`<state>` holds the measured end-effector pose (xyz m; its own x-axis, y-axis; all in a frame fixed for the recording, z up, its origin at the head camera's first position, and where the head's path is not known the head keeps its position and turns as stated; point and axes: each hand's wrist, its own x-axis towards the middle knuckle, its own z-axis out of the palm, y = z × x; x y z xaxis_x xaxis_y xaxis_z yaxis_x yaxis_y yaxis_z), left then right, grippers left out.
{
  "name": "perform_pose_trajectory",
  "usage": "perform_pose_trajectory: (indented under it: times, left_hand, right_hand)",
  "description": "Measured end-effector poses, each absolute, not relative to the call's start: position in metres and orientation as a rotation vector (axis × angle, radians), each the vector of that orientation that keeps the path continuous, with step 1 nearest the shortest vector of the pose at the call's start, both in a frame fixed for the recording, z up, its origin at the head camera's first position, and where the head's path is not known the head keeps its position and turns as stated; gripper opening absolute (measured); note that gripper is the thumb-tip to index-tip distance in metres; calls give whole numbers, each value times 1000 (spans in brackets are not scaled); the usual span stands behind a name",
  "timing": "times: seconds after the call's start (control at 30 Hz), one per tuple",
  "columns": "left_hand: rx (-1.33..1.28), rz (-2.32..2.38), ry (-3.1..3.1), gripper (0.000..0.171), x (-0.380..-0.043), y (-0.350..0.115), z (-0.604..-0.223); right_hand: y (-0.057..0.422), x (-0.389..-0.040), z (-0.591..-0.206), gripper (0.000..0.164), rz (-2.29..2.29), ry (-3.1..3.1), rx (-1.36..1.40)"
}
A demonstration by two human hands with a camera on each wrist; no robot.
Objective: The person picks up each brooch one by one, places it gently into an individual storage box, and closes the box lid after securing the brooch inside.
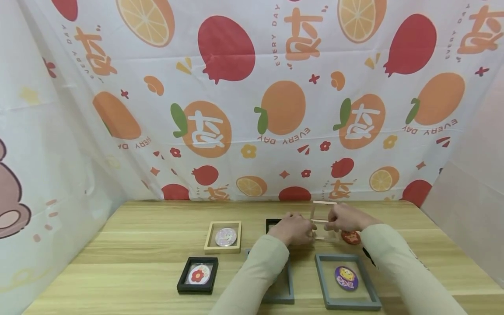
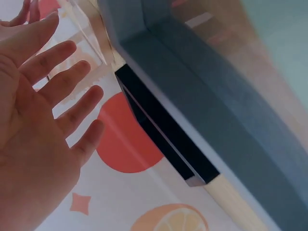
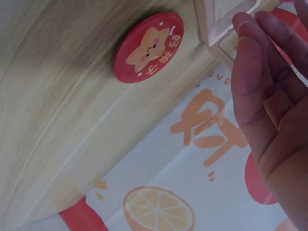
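Note:
A small cream display frame (image 1: 324, 202) with clear film stands unfolded between the two hands near the back of the table. My right hand (image 1: 347, 217) pinches its edge, thumb and forefinger together in the right wrist view. Beside the frame's left side is my left hand (image 1: 294, 229); in the left wrist view its fingers (image 2: 72, 103) are spread and fairly straight, close to the frame. Whether they touch it is unclear. A round red badge (image 3: 149, 48) with a star face lies on the table by the right hand, partly covered in the head view.
A black frame (image 1: 272, 223) and a grey frame (image 1: 290, 284) lie partly hidden by the left arm. Another grey frame (image 1: 320, 280) surrounds a purple badge (image 1: 346, 278). At left are a wooden frame (image 1: 222, 250) and a black frame (image 1: 197, 288), each holding a badge. Fruit-print cloth hangs behind.

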<state>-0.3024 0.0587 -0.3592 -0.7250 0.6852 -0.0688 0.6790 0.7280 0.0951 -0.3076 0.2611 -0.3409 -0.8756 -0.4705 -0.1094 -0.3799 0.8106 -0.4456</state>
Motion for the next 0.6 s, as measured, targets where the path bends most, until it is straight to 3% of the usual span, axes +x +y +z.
perform_pose_trajectory:
  times: [0.23,0.4,0.6]
  left_hand:
    - [1110,12,2812,34,-300,63,-359]
    - [1075,0,2829,28,-304,60,-362]
    - [1020,63,2826,38,-309,61,-352]
  right_hand:
    - [271,-309,-341,30,-594,2820,-649]
    - [274,-308,-341,25,-558,2825,-675]
    - [282,-309,-338,22,-522,2883,-648]
